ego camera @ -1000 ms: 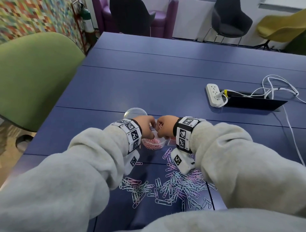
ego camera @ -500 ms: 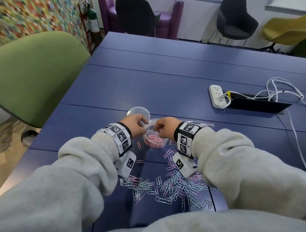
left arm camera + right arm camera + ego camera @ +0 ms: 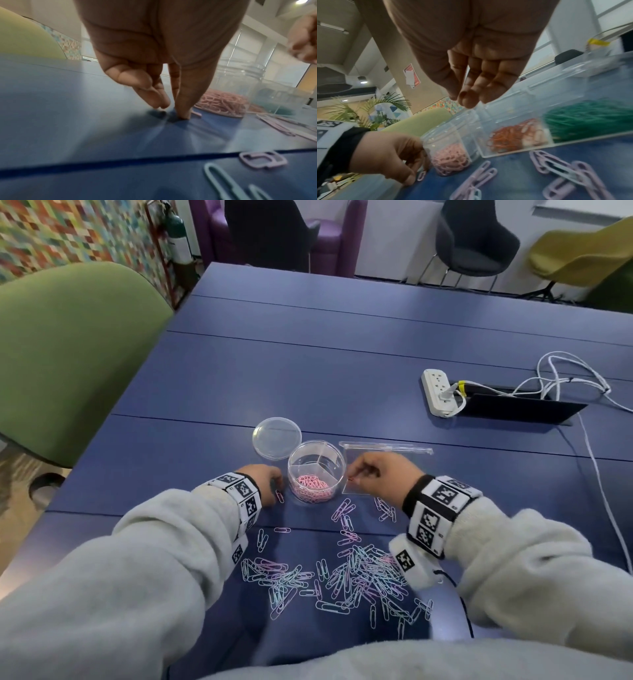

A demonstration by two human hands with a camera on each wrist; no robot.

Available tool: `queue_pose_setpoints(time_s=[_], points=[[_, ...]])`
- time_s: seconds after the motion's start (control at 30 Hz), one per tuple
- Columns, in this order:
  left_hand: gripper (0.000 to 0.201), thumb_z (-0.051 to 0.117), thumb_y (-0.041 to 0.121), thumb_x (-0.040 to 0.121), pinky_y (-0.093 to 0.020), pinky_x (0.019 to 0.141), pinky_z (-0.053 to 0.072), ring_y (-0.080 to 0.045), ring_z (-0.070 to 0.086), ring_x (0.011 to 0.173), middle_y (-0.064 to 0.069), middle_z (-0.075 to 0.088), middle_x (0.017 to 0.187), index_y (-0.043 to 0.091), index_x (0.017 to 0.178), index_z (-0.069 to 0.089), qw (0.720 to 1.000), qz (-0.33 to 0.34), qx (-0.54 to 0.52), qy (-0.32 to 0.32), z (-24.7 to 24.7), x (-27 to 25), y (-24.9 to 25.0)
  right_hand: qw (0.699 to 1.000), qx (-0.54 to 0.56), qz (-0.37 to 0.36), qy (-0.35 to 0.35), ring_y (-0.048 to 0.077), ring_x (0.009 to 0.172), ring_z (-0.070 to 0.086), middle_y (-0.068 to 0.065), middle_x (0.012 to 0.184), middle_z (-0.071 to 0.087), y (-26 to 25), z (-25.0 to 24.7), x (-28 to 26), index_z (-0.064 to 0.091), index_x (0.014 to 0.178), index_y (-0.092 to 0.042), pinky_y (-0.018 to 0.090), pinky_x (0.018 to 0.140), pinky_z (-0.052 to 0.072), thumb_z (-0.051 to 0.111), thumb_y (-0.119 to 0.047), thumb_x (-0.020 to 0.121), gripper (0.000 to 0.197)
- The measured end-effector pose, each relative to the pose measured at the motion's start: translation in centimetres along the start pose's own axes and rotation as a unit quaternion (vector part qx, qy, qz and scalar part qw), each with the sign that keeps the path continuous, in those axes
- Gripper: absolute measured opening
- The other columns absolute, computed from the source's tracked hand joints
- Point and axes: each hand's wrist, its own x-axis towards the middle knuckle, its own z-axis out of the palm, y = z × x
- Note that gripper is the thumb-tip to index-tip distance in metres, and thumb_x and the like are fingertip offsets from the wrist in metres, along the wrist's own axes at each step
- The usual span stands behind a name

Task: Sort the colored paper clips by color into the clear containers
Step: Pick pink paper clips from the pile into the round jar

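Your left hand (image 3: 265, 479) fingers (image 3: 183, 106) press a pink paper clip (image 3: 280, 496) on the bench (image 3: 308, 378); right hand (image 3: 380, 474) fingers hang relaxed, empty. Clips are light, slippery: pinch their edges.

A round clear jar (image 3: 315, 470), upright and open, holds pink clips (image 3: 311, 486) in one of its compartments; its lid (image 3: 276, 437) lies just behind-left. Right of it a rectangular clear box (image 3: 539, 129) holds orange and green clips. Loose pastel clips (image 3: 346, 580) lie scattered nearer on the counter (image 3: 308, 378)
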Motion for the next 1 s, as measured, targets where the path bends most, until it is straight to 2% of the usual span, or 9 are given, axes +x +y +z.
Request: queue_pose_setpoints(time_s=[0.07, 0.17, 0.3, 0.37, 0.43, 0.57, 0.63, 0.87, 1.0], points=[[0.024, 0.065, 0.021, 0.081, -0.024, 0.076, 0.042, -0.021, 0.059, 0.102, 0.0, 0.064, 0.108, 0.021, 0.104, 0.061, 1.0, 0.002, 0.015, -0.011, 0.1, 0.2, 0.1, 1.0, 0.001, 0.022, 0.014, -0.006, 0.06, 0.046, -0.02, 0.071, 0.053, 1.6, -0.2, -1.4, 0.066, 0.09, -0.02, 0.008, 0.063, 0.038, 0.057, -0.008, 0.087, 0.015], [0.019, 0.064, 0.024, 0.083, -0.025, 0.078, 0.043, -0.021, 0.06, 0.103, -0.002, 0.066, 0.108, 0.018, 0.101, 0.065, 0.999, -0.007, 0.033, -0.024, 0.2, 0.3, 0.0, 0.997, 0.002, 0.075, 0.008, 0.001, 0.065, 0.049, -0.014, 0.076, 0.056, 4.0, -0.3, -3.5, 0.064, 0.093, -0.02, 0.018, 0.072, 0.045, 0.056, -0.009, 0.088, 0.015], [0.013, 0.064, 0.025, 0.083, -0.025, 0.077, 0.044, -0.021, 0.061, 0.099, -0.001, 0.068, 0.104, 0.018, 0.094, 0.068, 0.999, -0.011, 0.033, -0.038, 0.6, -0.2, -0.3, 0.989, -0.021, 0.143, -0.018, 0.012, 0.078, 0.057, -0.002, 0.086, 0.063, 6.9, 0.5, -5.6, 0.063, 0.092, -0.021, 0.024, 0.079, 0.048, 0.059, -0.013, 0.087, 0.01], [0.005, 0.066, 0.026, 0.081, -0.025, 0.075, 0.045, -0.021, 0.062, 0.093, 0.0, 0.067, 0.092, 0.021, 0.082, 0.065, 1.0, -0.018, 0.0, -0.019, 0.7, -0.7, -0.7, 0.984, -0.031, 0.173, -0.028, 0.014, 0.086, 0.06, -0.002, 0.091, 0.065, 8.1, 1.0, -6.3, 0.063, 0.095, -0.021, 0.026, 0.085, 0.05, 0.06, -0.015, 0.087, 0.01], [0.013, 0.068, 0.025, 0.079, -0.022, 0.071, 0.043, -0.018, 0.06, 0.082, 0.004, 0.063, 0.077, 0.022, 0.07, 0.059, 0.998, -0.017, -0.062, 0.019, 0.3, -1.2, -0.9, 0.98, -0.039, 0.191, -0.034, 0.015, 0.089, 0.062, -0.004, 0.091, 0.065, 9.0, 1.4, -6.7, 0.062, 0.094, -0.022, 0.028, 0.087, 0.05, 0.059, -0.014, 0.087, 0.011], [0.019, 0.065, 0.02, 0.078, -0.021, 0.063, 0.039, -0.013, 0.05, 0.065, 0.009, 0.054, 0.062, 0.02, 0.063, 0.053, 0.987, 0.025, -0.122, 0.101, -1.2, -1.9, 0.4, 0.977, -0.077, 0.191, -0.052, 0.013, 0.079, 0.058, -0.009, 0.08, 0.059, 9.8, 2.2, -7.1, 0.057, 0.089, -0.029, 0.025, 0.078, 0.05, 0.058, -0.013, 0.084, 0.017], [0.018, 0.064, 0.02, 0.078, -0.021, 0.062, 0.041, -0.014, 0.051, 0.065, 0.008, 0.054, 0.062, 0.02, 0.064, 0.053, 0.983, 0.046, -0.128, 0.123, -1.8, -1.8, 1.4, 0.977, -0.1, 0.179, -0.056, 0.012, 0.076, 0.054, -0.01, 0.078, 0.053, 9.7, 2.6, -7.2, 0.057, 0.09, -0.03, 0.023, 0.075, 0.047, 0.06, -0.015, 0.085, 0.016], [0.009, 0.064, 0.028, 0.084, -0.023, 0.067, 0.043, -0.015, 0.054, 0.074, 0.01, 0.052, 0.071, 0.025, 0.079, 0.056, 0.991, 0.053, -0.07, 0.101, -2.1, -0.7, 4.2, 0.978, -0.128, 0.156, -0.052, 0.01, 0.071, 0.047, -0.009, 0.084, 0.042, 8.6, 3.2, -7.2, 0.053, 0.086, -0.031, 0.021, 0.073, 0.039, 0.062, -0.021, 0.084, 0.014], [0.013, 0.066, 0.034, 0.083, -0.025, 0.066, 0.044, -0.016, 0.055, 0.071, 0.005, 0.055, 0.076, 0.028, 0.085, 0.055, 0.988, 0.044, -0.1, 0.106, -1.6, -0.7, 4.4, 0.979, -0.126, 0.151, -0.062, 0.012, 0.075, 0.048, -0.01, 0.085, 0.04, 8.3, 3.2, -7.2, 0.055, 0.089, -0.03, 0.024, 0.076, 0.044, 0.06, -0.018, 0.084, 0.013]])
